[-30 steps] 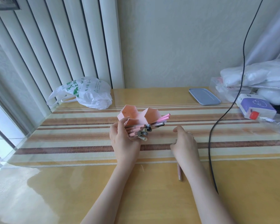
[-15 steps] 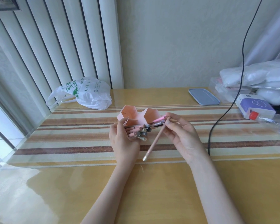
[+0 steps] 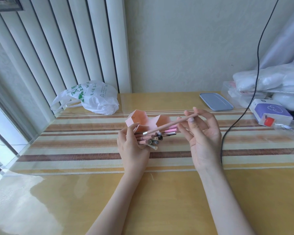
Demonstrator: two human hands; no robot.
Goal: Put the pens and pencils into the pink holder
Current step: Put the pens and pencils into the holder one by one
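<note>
The pink holder, made of hexagonal paper cells, stands on the striped mat at the table's middle. My left hand grips a bundle of pens and pencils just in front of the holder, their ends pointing right. My right hand pinches a pale pink pencil near its far end. The pencil lies almost level, its metal-tipped end resting above the bundle by my left thumb.
A white plastic bag lies at the back left. A grey-blue lid sits at the back right. A purple-and-white box, clear bottle and wrapped packages crowd the right edge. A black cable hangs right of my right hand.
My right hand picked a pink pencil up off the table near the front, lifted it, and swung it from pointing down-left to nearly level over the bundle. My left hand stayed put.
</note>
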